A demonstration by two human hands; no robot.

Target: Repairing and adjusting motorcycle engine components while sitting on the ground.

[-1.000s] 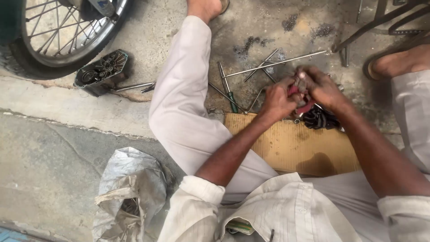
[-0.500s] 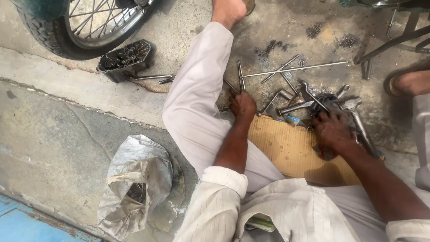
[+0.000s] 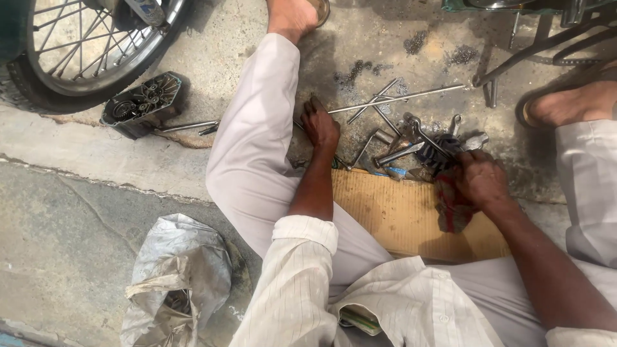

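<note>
Head view: your left hand lies open among loose rods; right hand grips the dark part, which may slip against the oily rag

Left hand has left the right hand: a second ago both worked together over the dark part; half a second ago the left was already out by the leg; now it rests flat on the ground among the tools, further from the cardboard. Right hand has come back onto the dark part and red rag, after lying lower on the cardboard edge. View shifted slightly right.
</note>
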